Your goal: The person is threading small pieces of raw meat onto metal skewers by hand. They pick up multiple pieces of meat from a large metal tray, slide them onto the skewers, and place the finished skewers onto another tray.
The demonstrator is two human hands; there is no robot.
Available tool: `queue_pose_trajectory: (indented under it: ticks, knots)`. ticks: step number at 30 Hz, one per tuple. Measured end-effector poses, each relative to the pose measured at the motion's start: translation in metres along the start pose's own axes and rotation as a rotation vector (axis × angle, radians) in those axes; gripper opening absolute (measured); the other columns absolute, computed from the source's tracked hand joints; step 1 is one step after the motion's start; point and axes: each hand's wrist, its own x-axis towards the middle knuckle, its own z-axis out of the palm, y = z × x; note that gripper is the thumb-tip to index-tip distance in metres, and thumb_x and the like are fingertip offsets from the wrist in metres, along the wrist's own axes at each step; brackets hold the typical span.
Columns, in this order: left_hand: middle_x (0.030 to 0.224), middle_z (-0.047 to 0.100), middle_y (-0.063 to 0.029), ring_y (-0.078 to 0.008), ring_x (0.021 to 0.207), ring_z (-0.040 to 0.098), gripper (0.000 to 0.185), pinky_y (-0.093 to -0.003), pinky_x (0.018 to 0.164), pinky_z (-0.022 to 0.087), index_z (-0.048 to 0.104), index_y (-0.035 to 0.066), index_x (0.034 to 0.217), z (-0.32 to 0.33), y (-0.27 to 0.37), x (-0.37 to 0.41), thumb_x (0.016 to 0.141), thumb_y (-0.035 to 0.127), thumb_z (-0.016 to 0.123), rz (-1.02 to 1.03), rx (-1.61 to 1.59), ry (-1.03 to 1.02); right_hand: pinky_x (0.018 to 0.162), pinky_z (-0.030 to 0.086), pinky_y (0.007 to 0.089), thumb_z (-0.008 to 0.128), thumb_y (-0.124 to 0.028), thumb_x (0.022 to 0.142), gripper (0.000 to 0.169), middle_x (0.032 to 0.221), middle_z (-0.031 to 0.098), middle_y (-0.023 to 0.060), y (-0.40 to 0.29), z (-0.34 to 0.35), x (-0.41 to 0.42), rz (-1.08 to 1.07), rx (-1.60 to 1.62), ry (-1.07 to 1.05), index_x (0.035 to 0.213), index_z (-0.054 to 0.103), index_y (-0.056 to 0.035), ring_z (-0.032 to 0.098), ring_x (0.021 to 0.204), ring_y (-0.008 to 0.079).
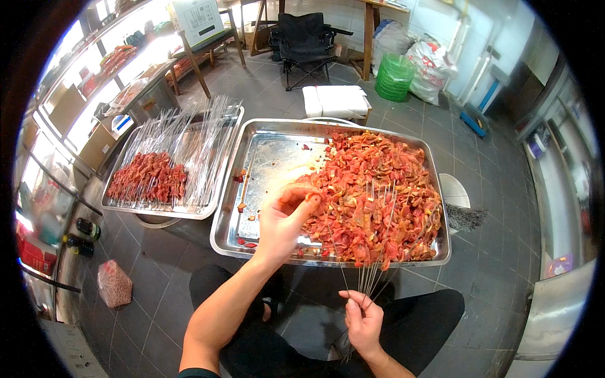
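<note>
A large steel tray [235, 137] holds a heap of sliced marinated raw meat [378, 160] on its right side. Over the left edge of the heap, my left hand [288, 212] pinches a small piece of meat between thumb and fingers. My right hand [364, 319], below the tray's near edge, is closed around a bundle of thin metal skewers [371, 279]. Meat is threaded on several of these skewers, and their upper parts lie over the heap. One bare skewer [336, 250] stands apart, pointing up towards my left hand.
A second steel tray [212, 208] at the left holds bare skewers [208, 151] and loaded meat skewers [146, 179]. A white-covered stool [335, 101], a black folding chair [305, 40] and green baskets [394, 78] stand beyond. A bag of pellets [115, 283] and bottles [80, 243] are on the floor.
</note>
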Motion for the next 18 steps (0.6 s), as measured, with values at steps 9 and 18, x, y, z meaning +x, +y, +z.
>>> queue_pose_trajectory:
  ticks: [9,18]
  knots:
    - [0.095,0.068,-0.0037,-0.0094,0.086,0.062,0.007,-0.0239,0.079,0.049,0.066,-0.002,0.101,0.002,0.000,-0.004,0.094,-0.002,0.064,-0.015,0.094,0.027,0.047,0.027,0.0188,0.053,-0.007,0.101,0.022,0.065,0.045,-0.0087,0.005,-0.001,0.001,-0.045,-0.022,0.010,0.117,0.064,0.0043,0.035,0.050,-0.0003]
    - [0.091,0.070,-0.0032,-0.0064,0.080,0.062,0.008,-0.0226,0.073,0.050,0.068,-0.002,0.100,0.004,-0.006,-0.013,0.093,0.001,0.067,-0.086,0.020,0.006,0.052,0.034,0.0210,0.057,-0.004,0.098,0.020,0.072,0.059,-0.0027,-0.001,0.000,0.000,-0.024,-0.024,0.058,0.113,0.069,0.0029,0.042,0.056,0.0024]
